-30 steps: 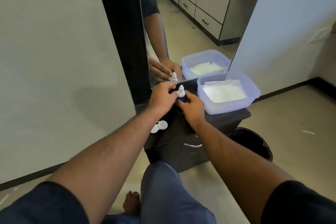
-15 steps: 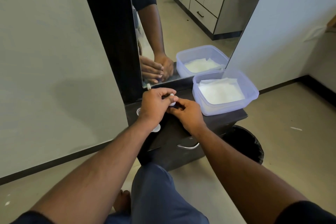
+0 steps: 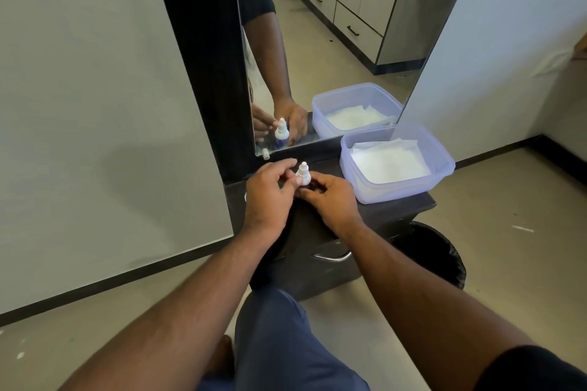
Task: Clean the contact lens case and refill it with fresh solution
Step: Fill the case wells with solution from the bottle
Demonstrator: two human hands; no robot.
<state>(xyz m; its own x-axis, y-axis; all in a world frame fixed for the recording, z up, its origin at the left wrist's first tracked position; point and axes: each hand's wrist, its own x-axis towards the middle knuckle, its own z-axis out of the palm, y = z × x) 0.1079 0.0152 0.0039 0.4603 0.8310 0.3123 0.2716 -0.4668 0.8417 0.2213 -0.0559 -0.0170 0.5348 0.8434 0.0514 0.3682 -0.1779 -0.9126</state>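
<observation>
- Your right hand (image 3: 330, 197) curls around the lower part of the small solution bottle (image 3: 303, 175), holding it upright on the dark counter (image 3: 397, 209), just in front of the mirror (image 3: 333, 41).
- Your left hand (image 3: 270, 194) sits just left of the bottle, fingers bent, with the fingertips at the bottle's white shoulder; whether they pinch something small there is not clear.
- The bottle's white nozzle points up between your two hands, and its reflection shows in the mirror beyond.
- A small white edge, possibly the lens case (image 3: 246, 197), peeks out at the left of your left wrist.
- The clear plastic tub (image 3: 444, 168) lined with white tissue (image 3: 389, 162) stands on the right of the counter, near the bottle but apart from it.
- A black bin (image 3: 432, 251) stands on the floor at the right, below the counter.
</observation>
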